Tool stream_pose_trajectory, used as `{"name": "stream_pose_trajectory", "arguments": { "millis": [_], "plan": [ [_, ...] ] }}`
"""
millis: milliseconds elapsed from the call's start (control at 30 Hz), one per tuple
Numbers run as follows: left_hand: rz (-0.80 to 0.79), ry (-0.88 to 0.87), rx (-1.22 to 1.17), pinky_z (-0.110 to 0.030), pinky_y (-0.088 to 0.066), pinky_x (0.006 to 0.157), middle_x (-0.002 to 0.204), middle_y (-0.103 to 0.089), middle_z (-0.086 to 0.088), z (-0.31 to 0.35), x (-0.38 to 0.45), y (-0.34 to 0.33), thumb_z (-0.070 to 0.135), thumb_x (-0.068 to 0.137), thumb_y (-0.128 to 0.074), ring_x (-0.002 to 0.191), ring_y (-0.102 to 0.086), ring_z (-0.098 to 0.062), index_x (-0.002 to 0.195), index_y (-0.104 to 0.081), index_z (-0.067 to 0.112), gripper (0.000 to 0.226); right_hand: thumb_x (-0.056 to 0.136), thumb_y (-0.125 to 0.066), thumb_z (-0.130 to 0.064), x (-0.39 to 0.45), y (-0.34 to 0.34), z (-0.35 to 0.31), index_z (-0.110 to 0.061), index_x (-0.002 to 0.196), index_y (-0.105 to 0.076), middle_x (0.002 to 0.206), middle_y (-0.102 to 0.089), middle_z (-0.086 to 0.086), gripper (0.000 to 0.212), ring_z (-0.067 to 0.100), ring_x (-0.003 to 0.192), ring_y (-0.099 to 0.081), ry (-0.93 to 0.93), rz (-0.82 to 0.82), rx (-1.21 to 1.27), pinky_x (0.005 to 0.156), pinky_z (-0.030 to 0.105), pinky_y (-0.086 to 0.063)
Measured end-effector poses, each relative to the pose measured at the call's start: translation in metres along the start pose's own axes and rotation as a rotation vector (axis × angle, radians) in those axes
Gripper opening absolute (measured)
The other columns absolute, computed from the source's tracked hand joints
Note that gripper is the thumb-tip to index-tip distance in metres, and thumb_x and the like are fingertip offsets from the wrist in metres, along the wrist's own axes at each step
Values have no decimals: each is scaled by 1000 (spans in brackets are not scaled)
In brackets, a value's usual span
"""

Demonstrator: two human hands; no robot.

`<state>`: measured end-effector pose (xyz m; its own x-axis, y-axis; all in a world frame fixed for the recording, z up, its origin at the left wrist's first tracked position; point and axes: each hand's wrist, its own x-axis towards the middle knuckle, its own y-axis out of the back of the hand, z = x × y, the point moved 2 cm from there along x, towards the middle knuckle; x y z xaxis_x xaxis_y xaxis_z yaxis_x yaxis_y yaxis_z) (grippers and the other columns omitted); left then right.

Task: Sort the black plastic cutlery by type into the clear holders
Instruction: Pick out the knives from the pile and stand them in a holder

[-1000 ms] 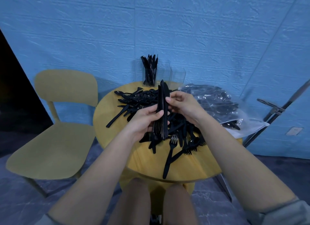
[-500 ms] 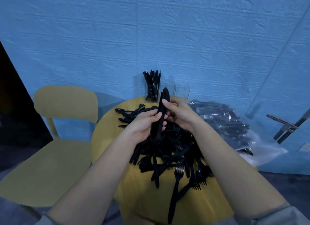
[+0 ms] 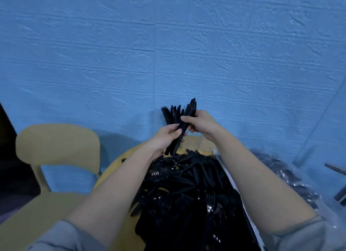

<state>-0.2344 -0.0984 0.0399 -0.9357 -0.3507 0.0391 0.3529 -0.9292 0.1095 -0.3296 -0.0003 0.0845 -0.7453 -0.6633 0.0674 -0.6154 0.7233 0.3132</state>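
A bundle of black plastic knives (image 3: 184, 123) stands nearly upright between both hands, above the far side of the round yellow table (image 3: 119, 166). My left hand (image 3: 165, 138) grips its lower part and my right hand (image 3: 201, 122) pinches its upper part. Just behind the bundle, several black knives (image 3: 169, 115) stick up from a clear holder, whose body my hands hide. A second clear holder (image 3: 207, 141) shows at the right of my right wrist. A big heap of black forks, spoons and knives (image 3: 187, 190) covers the table under my forearms.
A yellow chair (image 3: 56, 149) stands at the left of the table. A clear plastic bag of more black cutlery (image 3: 284, 176) lies at the right. A blue textured wall (image 3: 168, 54) rises right behind the holders. A dark metal frame (image 3: 337, 176) juts in at the far right.
Both hands carried the knife bundle up and away from the pile to the holders at the table's far edge. The camera leaned forward, so the table now fills the lower frame.
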Motion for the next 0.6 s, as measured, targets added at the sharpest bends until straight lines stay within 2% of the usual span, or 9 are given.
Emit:
{"name": "stream_pose_trajectory", "arguments": {
  "millis": [67,167,267,333,400,500,600],
  "plan": [
    [133,-49,144,-26,-46,90,111,-63,-6,-1,21,9,16,101,-44,106,-59,-21,129,-54,13,30,90,-62,-12,16,6,0,-10,78,-57,67,-58,5,13,13,53,-51,31,109,-42,51,22,-43],
    [314,-121,463,-25,-39,93,127,-60,-6,-9,45,26,10,100,-40,118,-54,-20,129,-55,13,33,89,-62,-16,43,20,1,-8,87,-57,70,-59,5,9,14,56,-53,84,324,-57,56,26,-45],
    [275,-213,730,-27,-38,98,132,-55,-8,-17,59,26,5,99,-39,121,-50,-23,131,-55,12,36,90,-60,-20,59,27,-1,-9,91,-55,81,-61,8,12,18,68,-56,147,491,-68,61,26,-44],
    [220,-254,865,-31,-41,94,129,-51,-7,-25,69,23,8,99,-41,119,-48,-24,132,-54,17,37,91,-58,-21,69,26,-2,-11,92,-53,85,-60,6,11,19,76,-56,191,565,-108,56,18,-41],
    [184,-271,966,-33,-44,91,127,-49,-5,-31,78,20,13,100,-42,119,-46,-23,136,-51,21,38,92,-57,-20,77,24,-1,-5,98,-56,87,-58,6,16,20,81,-56,228,611,-150,56,19,-41],
    [156,-254,1085,-34,-44,91,127,-49,-5,-39,87,18,17,101,-39,119,-44,-23,142,-43,21,41,92,-56,-19,87,18,7,1,104,-57,89,-57,7,22,20,81,-54,240,597,-218,63,27,-38],
    [169,-264,1083,-34,-41,94,129,-51,-7,-45,91,18,13,101,-39,121,-45,-25,136,-50,14,37,92,-57,-19,96,9,17,1,105,-56,94,-60,11,24,23,84,-56,228,553,-308,68,34,-45]
  ]
}}
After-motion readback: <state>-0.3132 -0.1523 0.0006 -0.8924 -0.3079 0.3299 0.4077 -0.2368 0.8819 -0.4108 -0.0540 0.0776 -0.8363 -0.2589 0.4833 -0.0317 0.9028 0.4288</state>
